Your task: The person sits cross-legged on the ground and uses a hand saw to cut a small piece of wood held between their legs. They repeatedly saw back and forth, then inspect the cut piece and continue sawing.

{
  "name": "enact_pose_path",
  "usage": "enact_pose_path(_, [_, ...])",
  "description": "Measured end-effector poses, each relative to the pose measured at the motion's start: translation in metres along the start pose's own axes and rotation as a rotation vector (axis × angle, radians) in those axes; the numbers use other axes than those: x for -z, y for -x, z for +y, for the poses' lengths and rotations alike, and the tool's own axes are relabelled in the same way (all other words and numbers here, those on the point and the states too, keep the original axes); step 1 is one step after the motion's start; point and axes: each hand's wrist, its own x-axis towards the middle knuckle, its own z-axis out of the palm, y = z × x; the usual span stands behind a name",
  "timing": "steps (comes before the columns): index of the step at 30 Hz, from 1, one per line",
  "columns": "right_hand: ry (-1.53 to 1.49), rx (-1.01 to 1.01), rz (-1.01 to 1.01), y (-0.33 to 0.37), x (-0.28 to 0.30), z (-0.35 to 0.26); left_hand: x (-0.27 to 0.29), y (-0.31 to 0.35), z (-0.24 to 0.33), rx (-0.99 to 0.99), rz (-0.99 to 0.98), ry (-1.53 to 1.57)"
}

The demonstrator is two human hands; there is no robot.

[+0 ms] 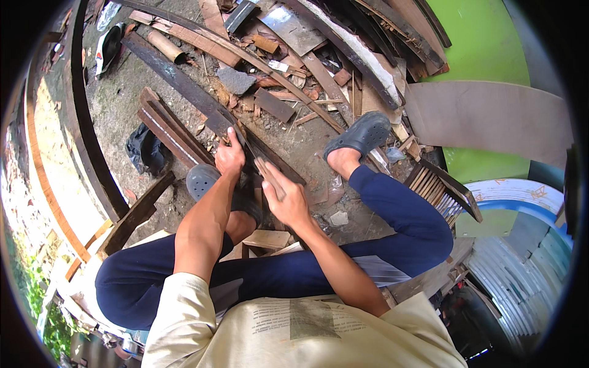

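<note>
My left hand [229, 158] is closed on a dark flat piece of wood [219, 122], its thumb stretched along the top. Just to the right and nearer, my right hand [287, 199] grips a light-brown wooden piece [270, 175] that looks like a handle. A thin dark edge, perhaps a blade, runs from it up toward the left hand; its kind cannot be made out. Beneath both hands a long dark plank [178, 80] lies slantwise on the ground. My shod feet, in dark clogs [366, 134], rest on either side of the work.
Grooved dark timber [172, 127] and a black plastic bag [146, 150] lie at left. Scrap wood and a grey stone chunk [235, 80] litter the far ground. A slatted wooden piece [443, 191] leans at right, near a curved brown sheet [491, 113] and green board [481, 37].
</note>
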Motion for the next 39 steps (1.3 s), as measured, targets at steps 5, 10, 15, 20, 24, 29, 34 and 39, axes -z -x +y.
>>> enact_pose_path(5, [-0.033, 0.135, 0.023, 0.071, 0.043, -0.01, -0.005, -0.001, -0.007, -0.005, 0.008, 0.015])
enact_pose_path(10, [-0.029, 0.129, 0.061, -0.05, -0.03, 0.014, 0.003, 0.002, 0.004, -0.015, -0.028, 0.012])
enact_pose_path(15, [-0.083, 0.054, 0.004, 0.038, 0.012, 0.0, -0.001, 0.001, -0.003, -0.019, -0.006, 0.026])
enact_pose_path(20, [-0.159, 0.051, -0.01, 0.06, 0.029, -0.002, 0.001, -0.001, -0.004, -0.031, 0.015, 0.025])
enact_pose_path(24, [-0.125, 0.029, 0.105, -0.048, -0.031, 0.029, -0.002, 0.001, 0.0, -0.038, 0.001, 0.043])
enact_pose_path(29, [-0.045, 0.021, -0.036, 0.046, 0.014, 0.01, 0.001, 0.0, -0.006, -0.026, -0.002, 0.034])
enact_pose_path(34, [-0.07, 0.158, 0.011, 0.067, 0.033, 0.007, -0.001, 0.0, -0.004, -0.041, 0.016, 0.011])
enact_pose_path(39, [-0.052, 0.104, 0.073, -0.019, -0.024, 0.017, -0.004, -0.004, -0.004, -0.067, -0.008, 0.027])
